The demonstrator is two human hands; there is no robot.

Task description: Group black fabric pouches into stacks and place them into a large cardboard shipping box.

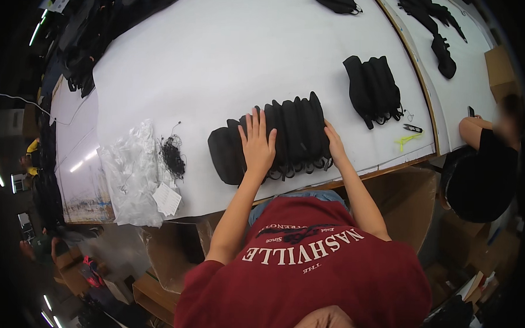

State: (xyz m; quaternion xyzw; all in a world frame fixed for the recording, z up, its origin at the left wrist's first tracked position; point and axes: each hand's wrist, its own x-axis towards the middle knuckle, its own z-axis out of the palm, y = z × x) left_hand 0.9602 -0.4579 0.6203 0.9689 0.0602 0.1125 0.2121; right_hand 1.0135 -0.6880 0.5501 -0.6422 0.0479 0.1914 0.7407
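A row of black fabric pouches (295, 136), long and narrow with small loops along their near ends, lies side by side on the white table in front of me. My left hand (257, 145) rests flat on the row towards its left part, fingers stretched out and spread. Against the row's right end lies my right hand (335, 144), its fingers extended along the last pouch. The two hands flank the middle of the row, and neither is wrapped round a pouch. Farther right sits a smaller group of similar black pouches (374, 90), apart from my hands.
Left of the row are a tangle of thin black cords (172, 156), clear plastic bags (129, 174) and white printed tags (166, 199). Small black snips (413, 128) and a yellow-green strap (407, 140) lie near the table's right edge (419, 62). Another person (485, 166) sits at the right.
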